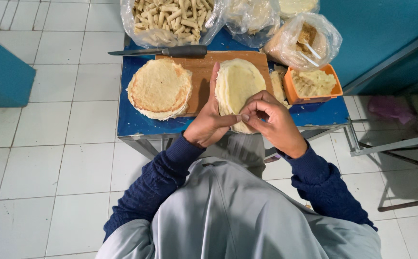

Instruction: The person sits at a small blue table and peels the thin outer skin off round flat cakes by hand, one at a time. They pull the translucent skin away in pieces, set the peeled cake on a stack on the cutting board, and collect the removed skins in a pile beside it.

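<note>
Pale wrapper stack (pixel 237 86), head view: round, thin sheets piled on a wooden cutting board (pixel 202 72) atop a small blue table (pixel 137 122). Left hand (pixel 210 120) stands edge-on against the stack's 9 o'clock side, fingers pressed together and extended. Right hand (pixel 271 120) at the stack's 5 o'clock edge, thumb and fingertips pinching the top sheet's rim. Browned wrapper stack (pixel 160 88) at 9 o'clock of the board. Black-handled knife (pixel 163 51) at 12 o'clock. Orange tub (pixel 313 84) of filling at 3 o'clock. Bag of rolled sticks (pixel 170 19) beyond the knife.
</note>
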